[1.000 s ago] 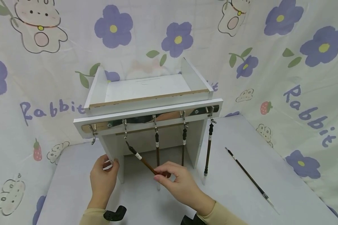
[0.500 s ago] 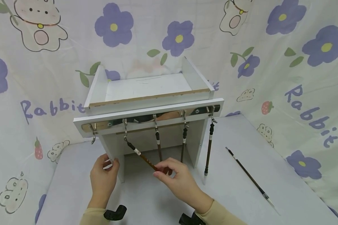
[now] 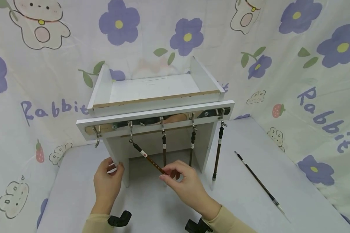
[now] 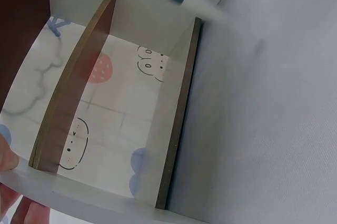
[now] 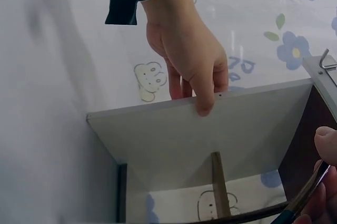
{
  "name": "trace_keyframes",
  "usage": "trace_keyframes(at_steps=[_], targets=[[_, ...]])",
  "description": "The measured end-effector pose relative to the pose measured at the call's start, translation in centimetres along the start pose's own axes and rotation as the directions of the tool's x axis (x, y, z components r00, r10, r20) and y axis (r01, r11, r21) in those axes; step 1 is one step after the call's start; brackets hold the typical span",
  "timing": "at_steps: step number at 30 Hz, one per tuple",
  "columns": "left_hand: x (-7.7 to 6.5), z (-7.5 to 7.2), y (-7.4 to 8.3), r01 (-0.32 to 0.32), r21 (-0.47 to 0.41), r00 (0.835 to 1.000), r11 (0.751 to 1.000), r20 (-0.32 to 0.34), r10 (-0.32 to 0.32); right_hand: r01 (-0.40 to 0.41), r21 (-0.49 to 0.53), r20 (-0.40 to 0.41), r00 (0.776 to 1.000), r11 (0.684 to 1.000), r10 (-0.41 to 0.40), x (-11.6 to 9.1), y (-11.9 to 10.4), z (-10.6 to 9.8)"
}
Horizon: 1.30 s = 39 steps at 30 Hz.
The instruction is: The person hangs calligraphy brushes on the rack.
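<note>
Reading the head view as a clock face, five calligraphy brushes are in sight: one held, three hanging, one lying down. The right hand [image 3: 188,187], at 6 o'clock, pinches the held brush [image 3: 152,162] by its brown handle, thumb against curled fingers. That brush is at 7 o'clock, tilted, its looped end pointing between 10 and 11. The loop meets the lower end of the second hook [image 3: 131,127] from the person's left; whether it sits over the hook I cannot tell.

The left hand [image 3: 107,184], between 7 and 8 o'clock, has thumb and fingers closed on the edge of the left side panel [image 3: 110,149] of the single white rack [image 3: 154,89].

Five hooks line the rack's front rail. The leftmost hook [image 3: 97,137] is between 8 and 9 o'clock. The three hanging brushes [image 3: 218,150] hang from the third, fourth and fifth hooks, at about 7, 5 and 4; two are partly hidden behind the right hand. The lying brush [image 3: 258,179] is on the table [image 3: 70,187] at 4 o'clock, pale tip toward the person.

In the left wrist view, one blurred brush tip crosses near 12 o'clock.
</note>
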<state>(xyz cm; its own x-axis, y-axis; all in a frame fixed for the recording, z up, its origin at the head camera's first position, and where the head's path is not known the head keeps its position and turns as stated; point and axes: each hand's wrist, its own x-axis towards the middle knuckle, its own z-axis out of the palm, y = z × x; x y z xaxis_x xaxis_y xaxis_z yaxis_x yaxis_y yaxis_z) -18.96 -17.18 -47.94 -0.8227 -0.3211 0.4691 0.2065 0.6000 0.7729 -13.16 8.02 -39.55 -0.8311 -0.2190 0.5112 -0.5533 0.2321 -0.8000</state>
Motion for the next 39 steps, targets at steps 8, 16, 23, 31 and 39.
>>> trace_keyframes(at_steps=[8,16,23,31,39], targets=[[-0.01,0.04,-0.14,-0.004,-0.004,1.0,1.0,0.005,0.004,-0.038,0.007,-0.004,0.999,0.999,0.038,0.06,-0.09,0.13],[0.01,-0.02,-0.02,-0.004,-0.002,1.0,1.0,0.002,0.004,-0.065,0.003,0.003,0.998,0.998,0.065,0.16,-0.23,0.19],[0.02,0.0,-0.01,-0.003,0.002,1.0,1.0,-0.009,0.003,-0.047,0.0,-0.012,0.999,0.999,0.047,0.18,-0.36,0.28],[0.03,0.03,0.04,0.005,-0.004,1.0,1.0,-0.001,-0.005,-0.035,0.012,-0.018,0.999,0.999,0.036,-0.16,-0.72,0.38],[0.0,-0.04,0.11,0.004,-0.004,1.0,1.0,0.004,-0.004,0.006,0.009,-0.019,1.0,1.0,-0.006,-0.65,-0.9,0.23]])
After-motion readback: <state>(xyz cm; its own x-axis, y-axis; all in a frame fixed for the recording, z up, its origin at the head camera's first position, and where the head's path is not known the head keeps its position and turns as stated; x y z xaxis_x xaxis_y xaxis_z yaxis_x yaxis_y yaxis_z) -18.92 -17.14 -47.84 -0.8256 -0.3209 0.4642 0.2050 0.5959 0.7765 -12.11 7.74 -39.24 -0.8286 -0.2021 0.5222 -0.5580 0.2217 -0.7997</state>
